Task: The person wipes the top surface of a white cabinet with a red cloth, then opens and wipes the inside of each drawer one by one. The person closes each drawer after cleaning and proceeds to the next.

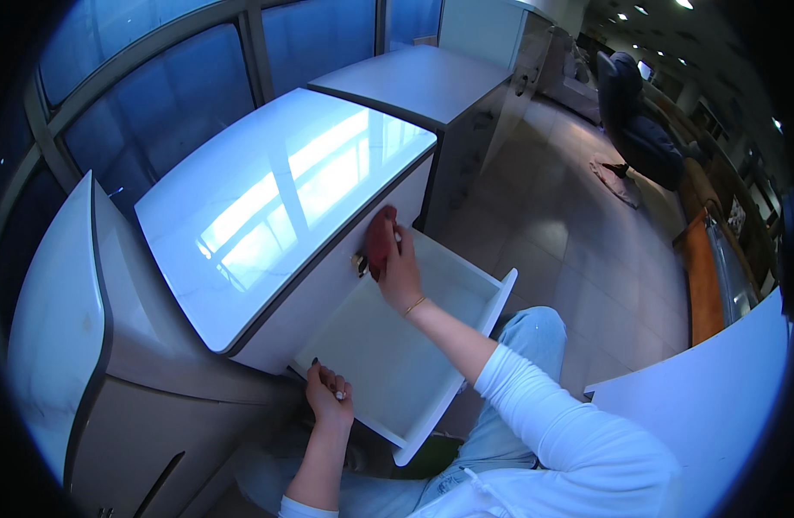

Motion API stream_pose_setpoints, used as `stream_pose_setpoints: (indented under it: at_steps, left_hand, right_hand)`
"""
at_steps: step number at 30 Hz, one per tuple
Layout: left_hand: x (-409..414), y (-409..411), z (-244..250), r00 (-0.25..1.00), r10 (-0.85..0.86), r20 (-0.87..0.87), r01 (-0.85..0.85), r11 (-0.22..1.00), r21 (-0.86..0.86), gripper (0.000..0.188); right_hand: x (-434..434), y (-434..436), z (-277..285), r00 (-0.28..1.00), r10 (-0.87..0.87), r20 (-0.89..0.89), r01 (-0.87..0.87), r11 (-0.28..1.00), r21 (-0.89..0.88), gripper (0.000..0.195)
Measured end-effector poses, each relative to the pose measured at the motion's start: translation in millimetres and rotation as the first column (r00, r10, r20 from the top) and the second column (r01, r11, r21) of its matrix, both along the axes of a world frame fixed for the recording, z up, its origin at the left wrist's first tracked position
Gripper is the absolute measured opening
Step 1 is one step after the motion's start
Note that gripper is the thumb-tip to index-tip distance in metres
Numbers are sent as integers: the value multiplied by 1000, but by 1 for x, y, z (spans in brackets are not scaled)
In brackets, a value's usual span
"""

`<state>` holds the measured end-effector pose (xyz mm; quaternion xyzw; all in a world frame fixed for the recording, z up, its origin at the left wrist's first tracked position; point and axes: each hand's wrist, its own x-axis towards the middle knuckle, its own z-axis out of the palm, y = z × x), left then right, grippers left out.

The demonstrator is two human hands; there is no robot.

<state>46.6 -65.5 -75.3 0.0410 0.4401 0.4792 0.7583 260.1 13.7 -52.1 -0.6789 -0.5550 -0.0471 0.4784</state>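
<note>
My right hand (399, 269) grips a red cloth (379, 243) against the white front of the cabinet's upper drawer (332, 285), just beside a gold-coloured handle (359, 264). Beneath it, a lower white drawer (384, 349) is pulled out, and no contents show inside. My left hand (329, 392) is at the open drawer's left side edge, its fingers curled; whether it grips that edge, I cannot tell. The cabinet has a glossy white marble-look top (287, 207) with bright window reflections.
Another white marble-topped cabinet (60, 311) stands close at left. A grey-topped cabinet (423, 81) adjoins the back. A window frame (254, 58) runs behind. On the right are tiled floor (565, 246), a dark swivel chair (640, 129) and a white panel (695, 388).
</note>
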Motion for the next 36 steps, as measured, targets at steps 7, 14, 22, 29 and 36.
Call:
stream_pose_setpoints:
  at_steps: [7,14,22,29,36]
  left_hand:
    - [-1,1,-2,1000,-12,14,13,1000,-10,30]
    - [-2,1,-1,1000,-7,0,7,1000,2,31]
    - [-2,0,-2,1000,-17,-9,17,1000,-4,32]
    - [-3,1,-5,1000,-16,-5,16,1000,2,33]
    - [1,-2,3,994,-102,-26,102,995,18,33]
  right_hand:
    - [-2,-22,-37,995,21,97,7,960,-281,83]
    - [42,-43,-41,999,11,-43,-27,919,-394,76]
    - [34,-9,40,998,-20,62,23,998,-53,72]
    - [25,-30,-25,969,162,185,-41,850,-526,69]
    - [47,-84,-35,889,50,-455,-349,719,-602,52]
